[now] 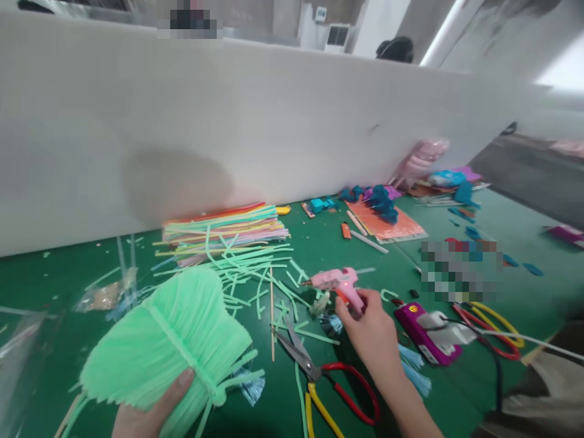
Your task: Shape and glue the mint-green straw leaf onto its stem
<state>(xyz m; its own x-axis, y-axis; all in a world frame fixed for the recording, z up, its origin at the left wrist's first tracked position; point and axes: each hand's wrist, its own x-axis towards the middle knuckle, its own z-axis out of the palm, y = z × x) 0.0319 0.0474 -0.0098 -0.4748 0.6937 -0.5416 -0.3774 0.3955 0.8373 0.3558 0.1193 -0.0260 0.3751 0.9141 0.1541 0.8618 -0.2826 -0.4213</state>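
My left hand (148,409) holds a fan-shaped bundle of mint-green pipe cleaners (168,340), tied across its lower part, at the lower left. My right hand (371,331) grips the handle of a pink hot glue gun (340,281), whose nozzle points left just above the green table (319,243). Loose green strips (255,267) lie scattered between the two hands. Scissors with red and yellow handles (319,377) lie just below my right hand.
A stack of multicoloured pipe cleaners (228,228) lies against the white partition wall (228,121). Blue and orange craft pieces (383,213) sit at the back right. A purple device with a white plug (431,331) and red and yellow loops (493,331) lie to the right.
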